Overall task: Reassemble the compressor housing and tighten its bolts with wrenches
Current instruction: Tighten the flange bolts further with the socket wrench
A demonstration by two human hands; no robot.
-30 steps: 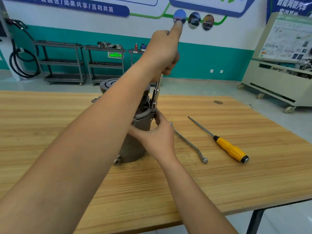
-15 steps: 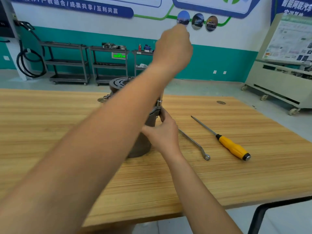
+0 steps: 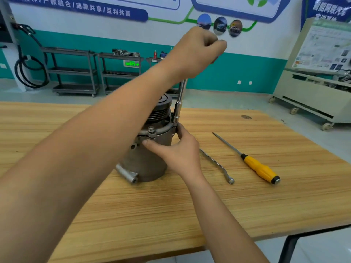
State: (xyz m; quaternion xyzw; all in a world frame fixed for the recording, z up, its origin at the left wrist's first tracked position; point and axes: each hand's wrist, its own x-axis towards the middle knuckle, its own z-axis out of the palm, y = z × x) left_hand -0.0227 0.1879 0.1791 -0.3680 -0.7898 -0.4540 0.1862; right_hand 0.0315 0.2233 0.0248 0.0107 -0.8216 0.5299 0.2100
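My left hand [image 3: 197, 52] is closed in a fist round the top of the socket wrench [image 3: 180, 95]. A second ago my forefinger stuck up from that grip; now it is curled in with the others and the knuckles have swung round to the right. The shaft runs nearly upright down from the fist, its socket seated on the far right of the flange. My right hand [image 3: 180, 152] grips the compressor housing [image 3: 144, 164] as it did before, with the thumb pressed under the flange on the near side and the fingers against the rim just below the socket. My left forearm crosses less of the housing than it did, so a bolt [image 3: 151, 129] on the near flange and the grooved pulley [image 3: 161, 107] on top now show (the mounting ear at the foot too). The housing stands upright mid-tabletop [image 3: 133, 215], which is light, striped wood. To its right a flat wrench [image 3: 216, 164] lies partly behind my right hand, and beyond it, apart, a yellow-handled screwdriver [image 3: 260, 170]; neither has moved. Behind, metal shelf carts [image 3: 72, 71] stand along a teal and white wall, with a coiled black hose [image 3: 28, 73] at left and a pale wheeled cabinet [image 3: 311, 95] at right.
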